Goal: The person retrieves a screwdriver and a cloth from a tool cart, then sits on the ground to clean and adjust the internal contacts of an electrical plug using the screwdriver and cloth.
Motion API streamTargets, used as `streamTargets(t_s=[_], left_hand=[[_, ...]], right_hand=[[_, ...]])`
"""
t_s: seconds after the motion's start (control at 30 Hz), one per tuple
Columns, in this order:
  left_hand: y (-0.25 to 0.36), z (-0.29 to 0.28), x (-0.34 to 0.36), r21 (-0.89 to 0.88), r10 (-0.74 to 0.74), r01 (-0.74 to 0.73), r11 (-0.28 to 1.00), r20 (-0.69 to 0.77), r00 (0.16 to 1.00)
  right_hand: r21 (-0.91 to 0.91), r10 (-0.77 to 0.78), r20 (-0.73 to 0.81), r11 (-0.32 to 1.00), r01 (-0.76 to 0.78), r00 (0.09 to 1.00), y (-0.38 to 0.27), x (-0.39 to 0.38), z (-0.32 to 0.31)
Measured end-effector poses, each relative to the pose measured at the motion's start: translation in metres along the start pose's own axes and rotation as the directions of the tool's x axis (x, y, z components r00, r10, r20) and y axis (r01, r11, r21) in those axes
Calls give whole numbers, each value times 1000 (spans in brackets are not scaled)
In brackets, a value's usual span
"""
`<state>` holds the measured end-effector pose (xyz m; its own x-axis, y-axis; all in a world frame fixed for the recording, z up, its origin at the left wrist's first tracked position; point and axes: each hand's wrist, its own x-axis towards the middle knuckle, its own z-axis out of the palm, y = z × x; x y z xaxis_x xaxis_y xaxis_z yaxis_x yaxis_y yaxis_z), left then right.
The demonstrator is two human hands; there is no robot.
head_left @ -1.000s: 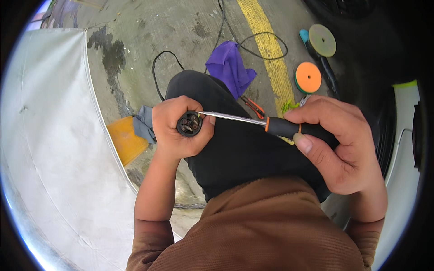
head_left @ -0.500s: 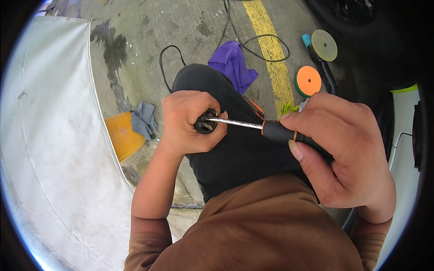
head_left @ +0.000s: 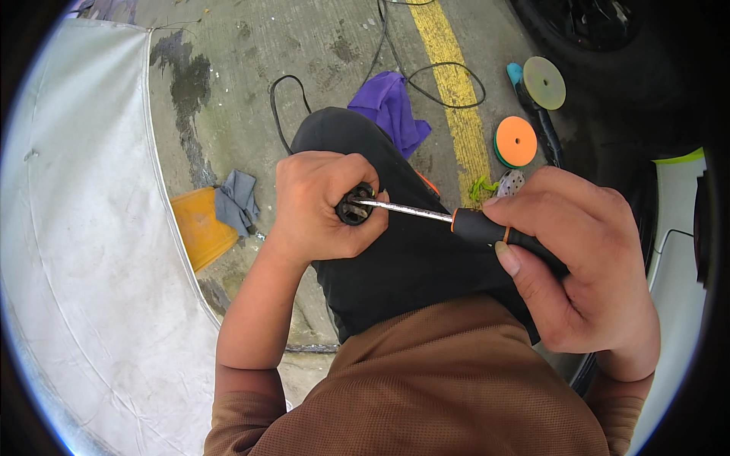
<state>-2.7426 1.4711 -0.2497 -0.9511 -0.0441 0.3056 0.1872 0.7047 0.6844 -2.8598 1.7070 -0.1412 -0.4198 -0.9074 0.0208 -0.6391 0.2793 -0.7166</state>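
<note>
My left hand (head_left: 312, 201) is wrapped round a black cylindrical piece (head_left: 350, 214), its open round end facing right with metal parts showing inside. Most of its body is hidden in my fist. In my right hand (head_left: 593, 254) is a screwdriver (head_left: 477, 226) with a black handle, orange rings and a worn metal shaft. Thumb and fingers pinch the handle. The shaft points left, and its tip goes into the open end of the black piece. Both hands are above my black-clad leg (head_left: 395, 251).
On the concrete lie a purple cloth (head_left: 391, 114), a grey cloth (head_left: 238, 199) over a yellow one (head_left: 204, 232), and a black cable (head_left: 275, 110). An orange disc pad (head_left: 516, 140) and a yellowish one (head_left: 544, 82) lie at right. A white sheet (head_left: 84, 228) covers the left side.
Both hands have shifted slightly to the right with the black piece and screwdriver. The tip still sits in the piece's open end. The view has shifted a little too.
</note>
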Motion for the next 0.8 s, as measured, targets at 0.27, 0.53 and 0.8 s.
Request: streamTargets(t_s=[0.27, 0.53, 0.8], left_hand=[[1, 1, 0, 25, -21, 21, 999, 14, 1000], [3, 5, 1, 141, -1, -5, 990, 39, 999], [2, 1, 5, 211, 5, -40, 977, 165, 986]], right_hand=[[14, 39, 8, 999, -39, 999, 1, -3, 1], [-14, 72, 42, 997, -71, 997, -2, -5, 5], [-198, 94, 251, 979, -44, 963, 12, 2, 2]])
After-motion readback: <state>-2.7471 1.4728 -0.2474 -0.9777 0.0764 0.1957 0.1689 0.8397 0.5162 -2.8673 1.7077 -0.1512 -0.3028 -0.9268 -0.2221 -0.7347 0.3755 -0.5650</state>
